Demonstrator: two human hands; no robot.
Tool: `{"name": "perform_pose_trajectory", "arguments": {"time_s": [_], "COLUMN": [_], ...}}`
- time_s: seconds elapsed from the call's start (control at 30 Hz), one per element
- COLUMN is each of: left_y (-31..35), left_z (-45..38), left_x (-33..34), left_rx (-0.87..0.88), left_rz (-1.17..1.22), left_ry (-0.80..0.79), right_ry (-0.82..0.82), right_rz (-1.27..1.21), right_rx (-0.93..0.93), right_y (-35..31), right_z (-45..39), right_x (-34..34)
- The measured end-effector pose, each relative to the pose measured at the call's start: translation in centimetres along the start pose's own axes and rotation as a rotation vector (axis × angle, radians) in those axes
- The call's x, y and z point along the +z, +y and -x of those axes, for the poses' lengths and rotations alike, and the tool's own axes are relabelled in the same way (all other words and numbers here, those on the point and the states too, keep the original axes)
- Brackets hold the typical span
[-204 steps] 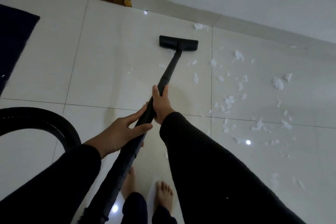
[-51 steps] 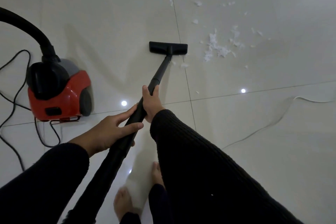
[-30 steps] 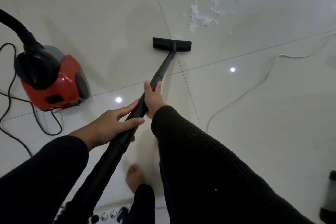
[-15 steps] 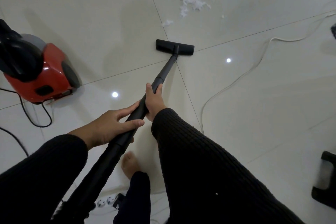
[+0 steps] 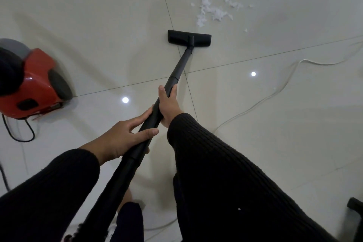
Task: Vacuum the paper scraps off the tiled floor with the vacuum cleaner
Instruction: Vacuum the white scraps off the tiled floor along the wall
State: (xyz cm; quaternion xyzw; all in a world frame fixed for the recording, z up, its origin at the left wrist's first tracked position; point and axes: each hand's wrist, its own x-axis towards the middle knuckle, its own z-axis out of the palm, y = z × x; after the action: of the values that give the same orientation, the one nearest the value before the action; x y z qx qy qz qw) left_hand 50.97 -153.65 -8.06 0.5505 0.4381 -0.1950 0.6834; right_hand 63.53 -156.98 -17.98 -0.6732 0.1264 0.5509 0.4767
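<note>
Glossy pale tiled floor (image 5: 98, 15) mirrors light spots; vacuum wand (image 5: 177, 70) and floor head (image 5: 189, 38) matt black plastic; canister (image 5: 37, 86) shiny red plastic; paper scraps (image 5: 214, 12) white, crumpled; sleeves (image 5: 225, 173) ribbed black knit.

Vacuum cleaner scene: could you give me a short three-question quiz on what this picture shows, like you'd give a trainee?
1. True or false: the floor nozzle is sitting on top of the pile of paper scraps.
2. Which hand holds the wand closer to the nozzle? A) left hand B) right hand
3. Fill in: the red canister stands on the person's ____ side.

Key
1. False: the nozzle rests on bare tile just short of the scraps.
2. B: the right hand's grip is further down the wand, the left hand's just behind it.
3. Left.
</note>
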Motion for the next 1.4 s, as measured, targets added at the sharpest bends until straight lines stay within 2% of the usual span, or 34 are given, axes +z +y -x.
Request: {"name": "perform_pose_trajectory", "arguments": {"time_s": [0.33, 0.67, 1.07, 1.4], "left_y": [5.4, 8.5, 12.1, 15.1], "left_z": [-4.5, -7.7, -11.4, -14.0], "left_x": [1.9, 1.9, -3.4, -10.3], "left_rx": [-0.016, 0.008, 0.040, 0.022], "left_rz": [0.034, 0.070, 0.070, 0.109], "left_ry": [0.019, 0.059, 0.085, 0.084], "right_ry": [-0.097, -0.103, -0.076, -0.133], "right_rz": [0.070, 0.150, 0.200, 0.240], "right_rx": [0.016, -0.048, -0.107, -0.086], "right_y": [-6.3, -10.0, -14.0, -19.6], "right_z": [-3.7, -6.9, -11.8, -14.9], "right_x": [-3.1, -3.7, 0.3, 5.9]}}
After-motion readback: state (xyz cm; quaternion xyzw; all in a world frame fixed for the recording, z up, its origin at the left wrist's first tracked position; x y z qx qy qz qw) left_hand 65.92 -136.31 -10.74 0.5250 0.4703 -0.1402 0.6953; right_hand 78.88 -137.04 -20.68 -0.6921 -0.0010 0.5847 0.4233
